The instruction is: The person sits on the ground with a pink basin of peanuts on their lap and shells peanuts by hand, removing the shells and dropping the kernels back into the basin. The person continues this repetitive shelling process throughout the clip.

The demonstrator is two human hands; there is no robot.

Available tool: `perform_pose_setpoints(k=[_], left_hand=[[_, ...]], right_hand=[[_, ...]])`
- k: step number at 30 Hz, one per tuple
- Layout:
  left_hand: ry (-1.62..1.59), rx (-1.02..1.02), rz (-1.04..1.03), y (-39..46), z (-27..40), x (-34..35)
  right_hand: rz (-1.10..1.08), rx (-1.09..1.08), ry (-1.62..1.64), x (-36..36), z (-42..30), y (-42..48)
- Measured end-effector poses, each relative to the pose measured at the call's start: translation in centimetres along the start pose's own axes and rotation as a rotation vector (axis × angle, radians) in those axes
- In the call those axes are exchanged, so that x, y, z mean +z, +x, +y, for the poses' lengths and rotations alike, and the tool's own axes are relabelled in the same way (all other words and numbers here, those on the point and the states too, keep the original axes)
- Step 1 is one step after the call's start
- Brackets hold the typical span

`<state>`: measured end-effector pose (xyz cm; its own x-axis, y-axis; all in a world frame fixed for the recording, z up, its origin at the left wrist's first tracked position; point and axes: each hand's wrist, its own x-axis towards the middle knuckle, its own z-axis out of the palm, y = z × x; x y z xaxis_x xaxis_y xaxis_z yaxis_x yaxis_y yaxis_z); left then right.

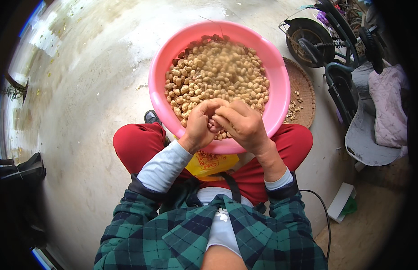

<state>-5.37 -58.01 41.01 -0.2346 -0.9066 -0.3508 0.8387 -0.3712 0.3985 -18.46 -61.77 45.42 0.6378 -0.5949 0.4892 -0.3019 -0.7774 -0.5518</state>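
Note:
My left hand [198,124] is cupped above the near side of a pink plastic basin [277,84]. Pinkish peanut kernels [214,126] show in its palm. My right hand [246,125] meets it with bent fingers, the fingertips touching the left hand's. Whatever may lie between the right fingertips is hidden. Unshelled peanuts [195,84] fill much of the basin, with a hazy blur over the middle of the heap. Below the basin's near rim, between my legs, sits a yellow plastic bag [214,164] bearing print, with reddish kernels [209,155] at its mouth.
A round woven tray [306,104] holding shell pieces [294,109] lies partly under the basin's right side. A scooter-like vehicle [343,60] stands at right, a pink quilted cloth [387,104] on it. A white box [342,202] and a black cable [325,206] lie lower right.

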Motion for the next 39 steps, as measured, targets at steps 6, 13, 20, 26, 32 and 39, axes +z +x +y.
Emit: perform_pose_setpoints(k=[6, 13, 20, 26, 32, 39], left_hand=[[0.03, -0.095, -0.068, 0.1, -0.1, -0.4], [0.011, -0.012, 0.058, -0.3, 1.4, 0.0], [-0.145, 0.055, 0.158, -0.4, 1.6, -1.5], [-0.139, 0.055, 0.195, -0.8, 1.9, -1.3], [0.024, -0.091, 0.08, -1.6, 2.2, -0.7], [0.673, -0.616, -0.576, -3.7, -0.1, 0.7]], right_hand=[[0.066, 0.368, 0.347, 0.1, 1.2, -0.3], [0.246, 1.043, 1.559, 1.1, 3.3, -0.6], [0.17, 1.183, 1.536, 1.2, 4.4, 3.6], [-0.221, 0.475, 0.157, 6.7, 8.2, 6.7], [-0.29, 0.558, 0.161, 9.0, 10.0, 6.4], [-0.046, 0.886, 0.528, -1.1, 7.0, 4.0]])
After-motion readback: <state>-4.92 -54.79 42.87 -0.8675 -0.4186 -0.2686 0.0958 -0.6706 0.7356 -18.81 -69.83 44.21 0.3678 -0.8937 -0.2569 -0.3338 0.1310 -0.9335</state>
